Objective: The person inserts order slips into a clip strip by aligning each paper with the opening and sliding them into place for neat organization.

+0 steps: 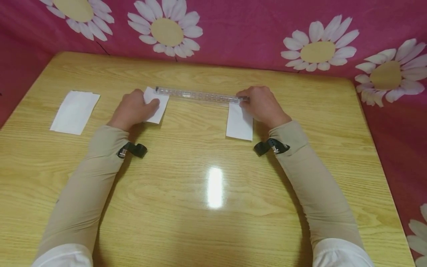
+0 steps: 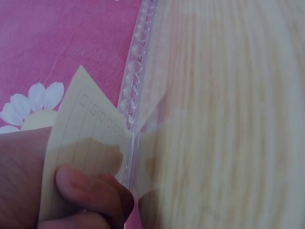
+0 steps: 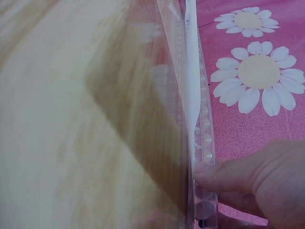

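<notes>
A long clear plastic strip (image 1: 197, 95) with a row of round shapes along it spans the gap between both hands, raised above the table. At its left end my left hand (image 1: 131, 110) pinches a white paper card (image 1: 161, 107), thumb in front; the left wrist view shows ruled lines and small printed boxes on this card (image 2: 90, 124). The right hand (image 1: 262, 106) grips the strip's other end, its thumb pressed on the clear plastic (image 3: 206, 136). Just below that end hangs a second white card (image 1: 239, 124), seen nearly edge-on in the right wrist view.
On the left of the wooden table (image 1: 186, 230) lies a small stack of white paper (image 1: 75, 112). Behind the table's far edge hangs a pink cloth (image 1: 240, 33) with large daisies. Each wrist wears a black strap with a camera.
</notes>
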Available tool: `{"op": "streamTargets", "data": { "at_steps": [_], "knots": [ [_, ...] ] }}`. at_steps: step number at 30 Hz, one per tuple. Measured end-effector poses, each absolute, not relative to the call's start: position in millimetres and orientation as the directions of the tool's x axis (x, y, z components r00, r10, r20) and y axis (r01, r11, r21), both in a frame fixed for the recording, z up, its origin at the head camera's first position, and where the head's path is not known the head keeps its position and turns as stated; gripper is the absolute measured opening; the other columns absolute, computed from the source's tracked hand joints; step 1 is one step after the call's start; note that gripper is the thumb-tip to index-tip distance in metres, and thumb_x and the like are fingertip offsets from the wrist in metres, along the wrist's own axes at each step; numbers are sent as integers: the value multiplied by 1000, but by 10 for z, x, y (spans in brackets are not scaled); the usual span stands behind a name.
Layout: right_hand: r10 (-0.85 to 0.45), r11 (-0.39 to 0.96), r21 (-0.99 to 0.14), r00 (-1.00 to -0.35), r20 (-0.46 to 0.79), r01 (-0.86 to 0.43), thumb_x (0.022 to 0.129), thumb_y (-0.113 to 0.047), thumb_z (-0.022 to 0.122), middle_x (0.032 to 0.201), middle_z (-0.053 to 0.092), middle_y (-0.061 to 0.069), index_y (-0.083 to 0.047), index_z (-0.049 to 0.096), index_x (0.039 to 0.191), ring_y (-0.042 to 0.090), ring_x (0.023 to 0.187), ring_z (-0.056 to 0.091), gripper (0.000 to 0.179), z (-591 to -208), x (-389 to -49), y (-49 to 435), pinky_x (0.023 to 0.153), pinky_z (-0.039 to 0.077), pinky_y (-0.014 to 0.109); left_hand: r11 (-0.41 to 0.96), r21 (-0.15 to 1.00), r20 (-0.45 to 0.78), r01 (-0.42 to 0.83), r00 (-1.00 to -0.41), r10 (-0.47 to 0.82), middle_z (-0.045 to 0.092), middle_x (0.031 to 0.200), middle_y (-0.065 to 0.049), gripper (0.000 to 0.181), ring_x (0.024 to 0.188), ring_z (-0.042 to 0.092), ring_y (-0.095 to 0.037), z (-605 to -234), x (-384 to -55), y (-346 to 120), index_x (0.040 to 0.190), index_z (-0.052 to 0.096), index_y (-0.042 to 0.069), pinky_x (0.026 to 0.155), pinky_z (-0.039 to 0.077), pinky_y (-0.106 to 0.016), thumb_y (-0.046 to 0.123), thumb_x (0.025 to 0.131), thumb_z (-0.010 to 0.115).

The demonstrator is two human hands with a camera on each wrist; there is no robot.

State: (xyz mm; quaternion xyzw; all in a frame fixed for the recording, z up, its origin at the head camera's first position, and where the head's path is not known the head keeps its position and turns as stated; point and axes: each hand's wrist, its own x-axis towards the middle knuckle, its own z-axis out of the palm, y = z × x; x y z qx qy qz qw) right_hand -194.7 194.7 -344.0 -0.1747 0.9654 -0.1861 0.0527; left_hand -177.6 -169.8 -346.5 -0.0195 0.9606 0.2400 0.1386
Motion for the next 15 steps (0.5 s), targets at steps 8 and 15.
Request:
{"op": "streamTargets", "data": {
  "at_steps": [8,15],
  "knots": [
    [-351,873,-377,-935,-43,-310,98,-5,62,126,73,20,-6,69,132,33,109,69,35,-3435,-1942,1942,97,55,47,880,460,-292,-118,-956,24,56,111,-25,66,92,53,-33,-3458,-1773,-1654,131,49,-13,77,47,-41,47,102,46],
    [-350,874,-376,-936,-44,-309,98,-5,61,127,72,20,-6,69,133,33,109,69,35,-3435,-1941,1943,97,55,47,878,466,-282,-110,-959,30,56,106,-23,63,88,53,-32,-3461,-1770,-1637,125,51,-11,72,45,-37,47,102,46]
  ]
}}
